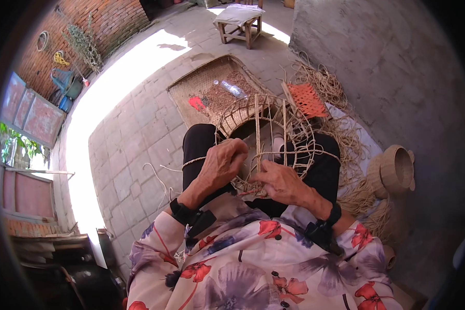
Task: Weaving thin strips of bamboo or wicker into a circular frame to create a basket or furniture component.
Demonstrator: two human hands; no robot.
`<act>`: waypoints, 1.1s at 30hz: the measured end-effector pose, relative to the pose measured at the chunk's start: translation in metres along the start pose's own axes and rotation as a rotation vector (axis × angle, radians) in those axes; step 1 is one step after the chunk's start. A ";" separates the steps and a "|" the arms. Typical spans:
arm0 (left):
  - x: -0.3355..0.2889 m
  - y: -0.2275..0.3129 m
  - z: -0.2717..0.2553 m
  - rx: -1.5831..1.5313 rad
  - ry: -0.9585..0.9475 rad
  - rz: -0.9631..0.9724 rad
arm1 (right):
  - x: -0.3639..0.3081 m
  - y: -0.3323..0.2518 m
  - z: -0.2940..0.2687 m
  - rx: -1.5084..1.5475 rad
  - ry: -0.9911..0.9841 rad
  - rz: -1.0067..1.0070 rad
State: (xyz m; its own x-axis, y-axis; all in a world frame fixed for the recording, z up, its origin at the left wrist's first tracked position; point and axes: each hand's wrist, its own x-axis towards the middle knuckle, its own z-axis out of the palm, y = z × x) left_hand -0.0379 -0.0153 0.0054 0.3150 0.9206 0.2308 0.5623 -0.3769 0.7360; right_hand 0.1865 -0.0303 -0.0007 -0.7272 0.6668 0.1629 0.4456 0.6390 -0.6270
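Note:
An open, half-woven basket frame (257,126) of tan cord and thin ribs rests between my knees. My left hand (223,164) is at its left near side, fingers curled inward; what they grip is hidden behind the knuckles. At the near rim, my right hand (280,182) has its thumb and fingers pinched together on the cord. A tan cord (195,160) stretches across my left thigh toward the left hand. Another length of cord (323,152) curves over my right thigh. Loose strands (163,181) hang to the left of my leg.
Beyond my knees lies a woven tray (188,85) with brown bits, a clear plastic bottle (234,89) and a red item (197,103). An orange woven piece (307,99), heaped cord (349,137) and a round basket (396,168) stand along the right wall. A stool (239,21) stands farther off.

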 end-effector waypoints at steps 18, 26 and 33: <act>-0.033 0.019 0.008 0.091 -0.160 0.143 | 0.002 0.024 -0.014 0.253 0.191 0.500; -0.035 0.011 0.015 0.068 -0.141 0.166 | 0.000 0.024 -0.007 1.369 0.089 0.753; -0.037 0.011 0.015 0.083 -0.160 0.180 | 0.036 0.038 0.001 1.123 0.126 0.454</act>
State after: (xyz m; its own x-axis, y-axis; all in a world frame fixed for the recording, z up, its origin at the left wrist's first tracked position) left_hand -0.0321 -0.0548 -0.0043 0.5289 0.8127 0.2448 0.5454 -0.5464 0.6357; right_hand 0.1769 0.0177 -0.0198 -0.5390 0.8160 -0.2090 -0.0992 -0.3079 -0.9462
